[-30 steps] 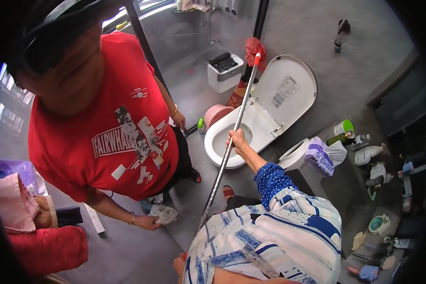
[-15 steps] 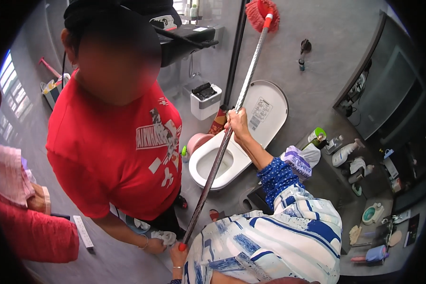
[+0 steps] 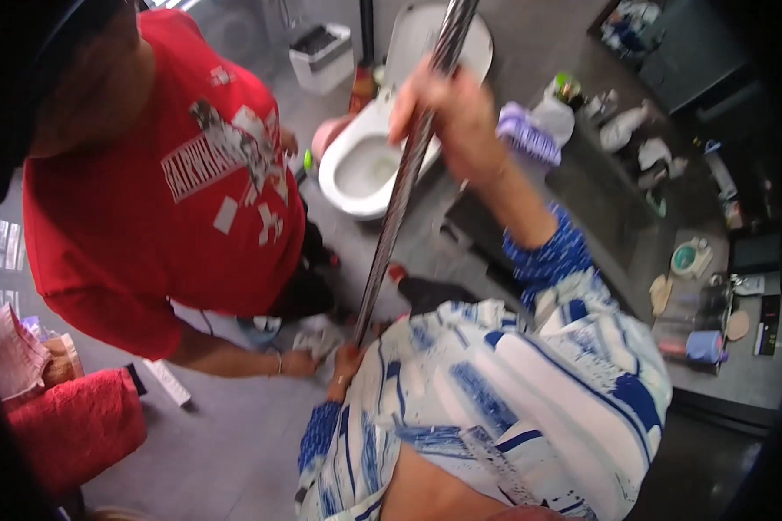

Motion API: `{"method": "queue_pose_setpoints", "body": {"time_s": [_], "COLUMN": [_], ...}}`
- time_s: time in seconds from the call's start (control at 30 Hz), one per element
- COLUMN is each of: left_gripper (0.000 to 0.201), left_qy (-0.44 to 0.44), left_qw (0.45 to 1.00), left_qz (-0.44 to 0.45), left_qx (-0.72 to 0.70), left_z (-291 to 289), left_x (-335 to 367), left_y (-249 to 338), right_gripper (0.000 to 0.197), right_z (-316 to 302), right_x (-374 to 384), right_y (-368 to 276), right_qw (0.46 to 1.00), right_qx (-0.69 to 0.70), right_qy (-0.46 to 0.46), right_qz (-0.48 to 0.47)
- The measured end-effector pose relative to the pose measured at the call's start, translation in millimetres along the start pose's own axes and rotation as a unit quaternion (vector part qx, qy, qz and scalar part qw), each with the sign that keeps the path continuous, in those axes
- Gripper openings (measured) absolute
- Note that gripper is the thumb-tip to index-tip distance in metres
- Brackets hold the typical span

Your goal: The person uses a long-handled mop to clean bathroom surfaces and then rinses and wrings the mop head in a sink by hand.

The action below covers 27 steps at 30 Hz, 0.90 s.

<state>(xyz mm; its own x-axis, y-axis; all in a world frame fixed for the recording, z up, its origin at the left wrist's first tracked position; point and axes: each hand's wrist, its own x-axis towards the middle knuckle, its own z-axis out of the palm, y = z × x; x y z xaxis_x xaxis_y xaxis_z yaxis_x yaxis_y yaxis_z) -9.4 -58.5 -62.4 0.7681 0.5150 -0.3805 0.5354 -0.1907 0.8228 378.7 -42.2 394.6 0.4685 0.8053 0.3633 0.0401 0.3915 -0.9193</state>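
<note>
A silver-grey mop handle slants upward in front of me, and its head lies outside the view. My right hand grips the upper part, slightly blurred, with the fingers wrapped round it. Low down, near my patterned apron, my left hand is closed round the handle's bottom end. Beside that hand, another person in a red T-shirt holds a greyish-white crumpled cloth. Behind the handle stands a white toilet with its lid raised.
A white bin and a pink tub are near the toilet. On the right, a dark counter carries bottles, a purple tissue pack and small toiletries. A red towel hangs at left.
The view has tilted downward, and the red mop head has left the picture. My right hand appears higher and nearer, still on the handle. The other person appears farther left.
</note>
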Motion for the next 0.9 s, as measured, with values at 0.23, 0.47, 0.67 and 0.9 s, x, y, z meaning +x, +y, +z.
{"method": "queue_pose_setpoints", "body": {"time_s": [0.23, 0.47, 0.67, 0.9], "left_gripper": [0.034, 0.037, 0.041, 0.072], "left_qy": [-0.029, -0.051, -0.13, 0.097], "left_qw": [0.999, 0.998, 0.99, 0.942], "left_qz": [-0.002, -0.005, 0.056, 0.279], "left_qx": [0.013, -0.039, -0.009, 0.158], "left_z": [11, 11, -21, -133], "left_x": [46, 118, 218, 301], "left_y": [94, 156, 251, 436], "right_gripper": [0.013, 0.007, 0.004, 0.012], "right_z": [-36, -72, -114, -173], "right_x": [-3, 12, 91, 166], "right_y": [-53, -47, -20, 7], "right_qw": [0.989, 0.992, 0.986, 0.978], "right_qx": [0.092, 0.068, 0.117, 0.117], "right_qy": [0.082, -0.001, 0.04, 0.144], "right_qz": [-0.084, -0.107, -0.11, -0.091]}}
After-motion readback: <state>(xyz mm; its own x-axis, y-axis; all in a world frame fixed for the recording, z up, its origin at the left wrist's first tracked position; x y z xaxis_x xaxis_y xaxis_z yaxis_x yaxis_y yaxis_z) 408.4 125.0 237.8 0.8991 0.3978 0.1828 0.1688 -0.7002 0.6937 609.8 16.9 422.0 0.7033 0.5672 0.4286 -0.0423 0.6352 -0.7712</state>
